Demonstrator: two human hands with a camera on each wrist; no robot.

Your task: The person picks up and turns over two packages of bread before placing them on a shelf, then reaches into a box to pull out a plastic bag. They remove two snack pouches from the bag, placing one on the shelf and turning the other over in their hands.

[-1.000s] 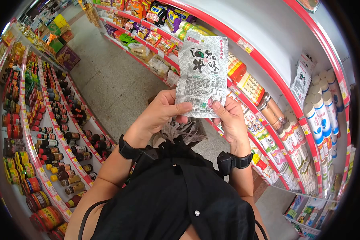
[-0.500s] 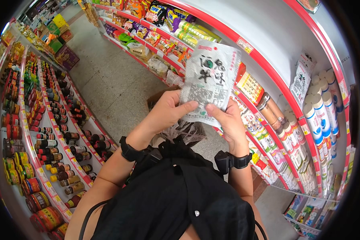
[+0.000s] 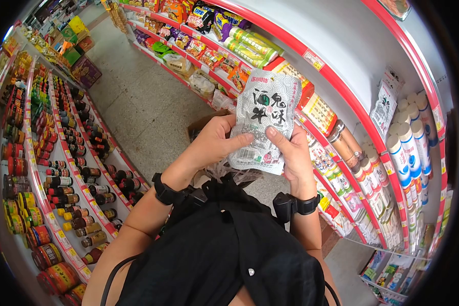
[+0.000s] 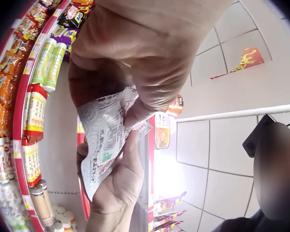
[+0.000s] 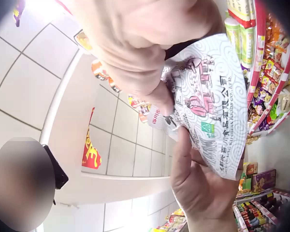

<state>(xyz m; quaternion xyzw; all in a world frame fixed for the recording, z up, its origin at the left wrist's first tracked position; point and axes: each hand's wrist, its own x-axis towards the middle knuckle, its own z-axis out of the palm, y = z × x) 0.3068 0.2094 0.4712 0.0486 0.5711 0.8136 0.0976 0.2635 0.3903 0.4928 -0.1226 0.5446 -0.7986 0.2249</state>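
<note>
A silver-white food pouch (image 3: 265, 109) with black and red Chinese lettering is held between both hands in front of the chest. My left hand (image 3: 217, 140) pinches its left edge, thumb lying across the printed face. On the other side my right hand (image 3: 293, 153) grips the lower right part, thumb pressed on the front. Both sets of fingers are mostly hidden behind the pouch. In the right wrist view the lower face of the pouch (image 5: 208, 106) shows a pink drawing, a green mark and a barcode. The left wrist view shows the pouch (image 4: 104, 140) bent between the thumbs.
Red-edged shelves (image 3: 336, 97) hold snack bags, noodle packs and white rolls (image 3: 405, 137) on the right. A similar silver pouch (image 3: 385, 104) stands on the upper shelf. Jars and bottles (image 3: 61, 181) line the left shelves. Grey floor (image 3: 137, 86) runs between them, with stacked boxes (image 3: 84, 69) farther back.
The pouch has come down and slightly right, closer to the body, after tilting midway. Both thumbs now lie higher on its face; both hands keep their hold.
</note>
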